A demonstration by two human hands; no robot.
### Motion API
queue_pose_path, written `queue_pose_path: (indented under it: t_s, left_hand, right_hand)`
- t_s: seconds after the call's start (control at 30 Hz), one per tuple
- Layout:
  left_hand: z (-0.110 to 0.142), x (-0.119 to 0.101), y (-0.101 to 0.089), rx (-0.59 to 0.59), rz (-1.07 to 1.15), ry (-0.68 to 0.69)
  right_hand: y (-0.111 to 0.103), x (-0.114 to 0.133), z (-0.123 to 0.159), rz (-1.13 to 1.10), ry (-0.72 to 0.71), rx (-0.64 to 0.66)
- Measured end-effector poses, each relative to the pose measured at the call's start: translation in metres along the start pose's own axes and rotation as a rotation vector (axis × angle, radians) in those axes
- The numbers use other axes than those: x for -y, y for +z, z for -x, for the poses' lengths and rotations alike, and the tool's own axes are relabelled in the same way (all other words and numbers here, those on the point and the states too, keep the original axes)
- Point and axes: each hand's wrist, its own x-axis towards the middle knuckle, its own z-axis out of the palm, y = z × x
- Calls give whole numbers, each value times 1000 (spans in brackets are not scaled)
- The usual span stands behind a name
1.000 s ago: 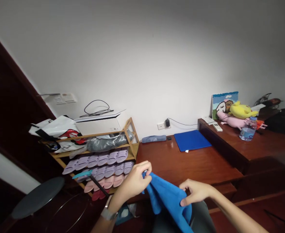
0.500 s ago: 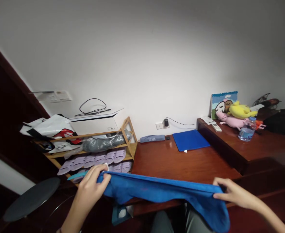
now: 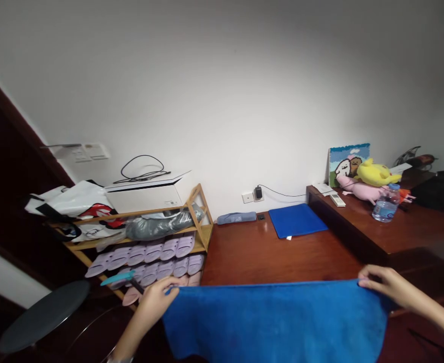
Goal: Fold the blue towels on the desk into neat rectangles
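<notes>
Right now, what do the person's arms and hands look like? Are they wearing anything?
Neither the left grip nor the right grip, meaning the hands, wears a glove. The slim forearms show no sleeves. A greyish band is around the left wrist, mostly cut off by the picture's bottom edge, so I can't tell what it is.

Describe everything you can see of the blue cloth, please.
The blue cloth is plain, soft-looking fabric, spread with its top edge nearly straight. The left hand pinches one end of that edge, the right hand the other. It hangs in front of the wooden table; its bottom is partly out of frame.
</notes>
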Motion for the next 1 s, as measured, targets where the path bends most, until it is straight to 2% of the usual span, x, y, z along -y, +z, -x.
queue_pose_path:
  t_s: [0.07, 0.13, 0.27, 0.37, 0.43, 0.53, 0.67, 0.73, 0.8, 0.9, 1.0]
  left_hand:
    - [-30, 7, 13, 70, 25, -55]
    - [-65, 7, 20, 47, 30, -51]
    - [-118, -3, 13, -174, -1, 70]
    - [-125, -1, 9, -317, -35, 140]
    - [-111, 12, 19, -361, -65, 157]
    - [-69, 44, 57, -329, -109, 138]
    - [5, 87, 139, -154, -148, 116]
    - [42, 100, 179, -46, -149, 84]
    - [71, 108, 209, 42, -138, 60]
    - [97, 116, 232, 57, -138, 47]
    - [102, 119, 232, -5, -193, 43]
  right_hand:
    - [-6, -5, -38, 60, -57, -51]
    - [-18, -3, -76, 135, -132, -117]
    - [-50, 9, -131, 265, -279, -244]
    - [-64, 14, -144, 334, -342, -319]
    - [-59, 9, -141, 364, -370, -341]
    - [-25, -15, -129, 380, -387, -318]
    - [60, -76, -110, 329, -322, -251]
    - [105, -110, -100, 296, -251, -228]
    - [141, -139, -91, 273, -179, -221]
    - [170, -169, -80, 263, -116, -249]
    - [173, -182, -72, 285, -97, -267]
